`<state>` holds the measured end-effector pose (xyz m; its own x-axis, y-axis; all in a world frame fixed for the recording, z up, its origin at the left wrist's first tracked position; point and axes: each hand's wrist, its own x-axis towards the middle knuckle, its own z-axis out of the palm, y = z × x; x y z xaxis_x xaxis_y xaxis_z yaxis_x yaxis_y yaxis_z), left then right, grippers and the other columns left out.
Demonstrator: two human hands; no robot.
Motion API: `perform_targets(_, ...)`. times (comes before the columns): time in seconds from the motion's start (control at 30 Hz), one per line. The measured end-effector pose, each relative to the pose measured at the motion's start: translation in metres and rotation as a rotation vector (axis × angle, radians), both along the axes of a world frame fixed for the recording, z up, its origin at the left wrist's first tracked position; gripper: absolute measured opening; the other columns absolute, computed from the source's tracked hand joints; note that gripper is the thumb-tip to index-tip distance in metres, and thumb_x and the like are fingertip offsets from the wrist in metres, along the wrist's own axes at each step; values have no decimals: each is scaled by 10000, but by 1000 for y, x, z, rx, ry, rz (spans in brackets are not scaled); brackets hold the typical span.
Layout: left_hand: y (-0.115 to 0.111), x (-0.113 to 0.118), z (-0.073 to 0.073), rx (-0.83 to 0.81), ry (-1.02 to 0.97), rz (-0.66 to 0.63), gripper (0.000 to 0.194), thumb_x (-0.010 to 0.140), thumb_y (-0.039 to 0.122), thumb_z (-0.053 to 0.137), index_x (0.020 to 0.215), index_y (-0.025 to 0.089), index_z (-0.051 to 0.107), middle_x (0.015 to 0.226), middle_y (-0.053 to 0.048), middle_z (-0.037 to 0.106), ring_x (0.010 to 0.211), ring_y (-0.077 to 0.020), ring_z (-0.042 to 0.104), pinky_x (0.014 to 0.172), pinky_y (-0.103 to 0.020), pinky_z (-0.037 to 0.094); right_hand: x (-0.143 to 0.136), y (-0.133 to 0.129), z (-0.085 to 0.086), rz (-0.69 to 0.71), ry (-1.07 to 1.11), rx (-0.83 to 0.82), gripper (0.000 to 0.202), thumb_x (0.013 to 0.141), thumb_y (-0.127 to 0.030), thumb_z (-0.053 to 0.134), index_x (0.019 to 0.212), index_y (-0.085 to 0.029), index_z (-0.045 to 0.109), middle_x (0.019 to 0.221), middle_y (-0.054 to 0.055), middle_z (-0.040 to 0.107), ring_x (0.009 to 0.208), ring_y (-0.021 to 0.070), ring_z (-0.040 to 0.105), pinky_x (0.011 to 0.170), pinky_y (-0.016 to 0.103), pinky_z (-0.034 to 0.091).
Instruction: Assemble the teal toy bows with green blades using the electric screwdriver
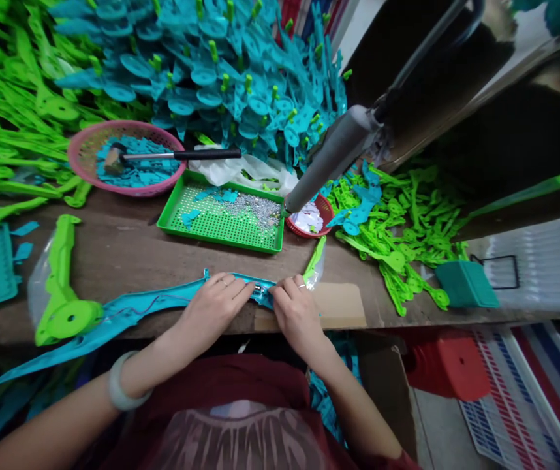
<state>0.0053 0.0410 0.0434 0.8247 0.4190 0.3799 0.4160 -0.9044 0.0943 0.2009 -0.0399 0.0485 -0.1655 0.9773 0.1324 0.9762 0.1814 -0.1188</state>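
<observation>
A long blue plastic shell (162,299) lies across the front of the bench, its pointed end reaching past the edge at lower left. A thin dark wire runs along its inside. My left hand (217,301) is closed on the shell near its middle, fingers bent over the upper edge. At the shell's right end, my right hand (297,310) pinches it with thumb and fingers. Between my fingertips sits a small shiny metal part (259,289) in the shell's hollow. A green plastic piece with a round disc (70,318) rests against the shell on the left.
A green perforated tray (221,239) holds screws, beneath a grey hanging screwdriver (331,153). Left of it, a hammer (182,155) lies across a pink basket (128,189). Blue shells (202,78) pile up behind; green parts (407,228) heap at right. Cardboard (339,305) lies by my right hand.
</observation>
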Motion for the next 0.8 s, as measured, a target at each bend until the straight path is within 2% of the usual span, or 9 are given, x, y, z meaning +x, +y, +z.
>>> perform_targets(0.17, 0, 2, 1, 15, 5, -7, 223, 960, 47, 476, 1069, 97, 664, 840, -62, 664, 788, -239, 608, 785, -376, 486, 2, 2, 21, -66, -99, -250, 127, 970, -93, 514, 961, -161, 621, 974, 108, 624, 900, 255, 561, 735, 347, 449)
perform_targets(0.23, 1, 2, 1, 16, 10, -8, 230, 950, 33, 478, 1070, 93, 665, 856, -66, 674, 794, -238, 616, 794, -380, 493, 4, 7, 30, -57, -72, -348, 127, 953, -71, 507, 946, -162, 595, 993, 110, 621, 863, 242, 578, 711, 340, 437)
perform_targets(0.33, 0, 3, 2, 15, 26, 1, 239, 935, 18, 485, 1068, 92, 669, 877, -74, 684, 813, -241, 629, 818, -389, 503, 10, 14, 37, -47, 231, -430, 119, 940, -75, 502, 991, -176, 542, 912, 47, 609, 783, 188, 580, 692, 304, 427)
perform_targets(0.4, 0, 3, 2, 13, 39, 8, 236, 930, 15, 487, 1049, 96, 674, 863, -71, 681, 806, -241, 631, 822, -392, 509, 14, 17, 36, -71, 475, -449, 192, 921, -73, 493, 1073, -189, 512, 804, -19, 566, 714, 157, 559, 656, 271, 415)
perform_targets(0.5, -1, 4, 2, 22, 39, 6, 247, 937, 13, 471, 1045, 104, 674, 851, -63, 679, 793, -232, 630, 816, -386, 516, 20, 18, 30, -79, 622, -422, 229, 907, -58, 460, 1062, -206, 540, 769, -36, 545, 719, 146, 554, 675, 259, 428)
perform_targets(0.57, 0, 4, 2, 29, 31, 5, 255, 941, 11, 465, 1053, 107, 673, 857, -59, 683, 800, -226, 635, 824, -381, 518, 23, 17, 28, -18, 557, -401, 212, 923, -54, 444, 982, -198, 587, 840, 2, 575, 806, 157, 574, 745, 277, 450)
perform_targets(0.63, -1, 3, 1, 26, 29, 8, 246, 935, 10, 480, 1055, 102, 674, 861, -60, 685, 810, -229, 641, 828, -381, 518, 25, 15, 31, 62, 412, -414, 195, 940, -64, 460, 983, -176, 614, 930, 46, 580, 859, 172, 578, 781, 297, 465)
perform_targets(0.7, -1, 3, 0, 17, 33, 8, 229, 924, 12, 504, 1049, 96, 676, 865, -64, 685, 814, -239, 644, 822, -388, 517, 26, 14, 36, 154, 232, -434, 167, 940, -66, 497, 1028, -144, 615, 977, 76, 566, 847, 181, 566, 759, 306, 473)
perform_targets(0.8, -2, 3, -1, -4, 53, 14, 224, 918, 17, 525, 1067, 88, 676, 866, -68, 680, 820, -249, 644, 819, -398, 514, 25, 15, 48, 307, -20, -412, 138, 957, -47, 499, 983, -128, 608, 979, 88, 568, 802, 179, 539, 720, 310, 466)
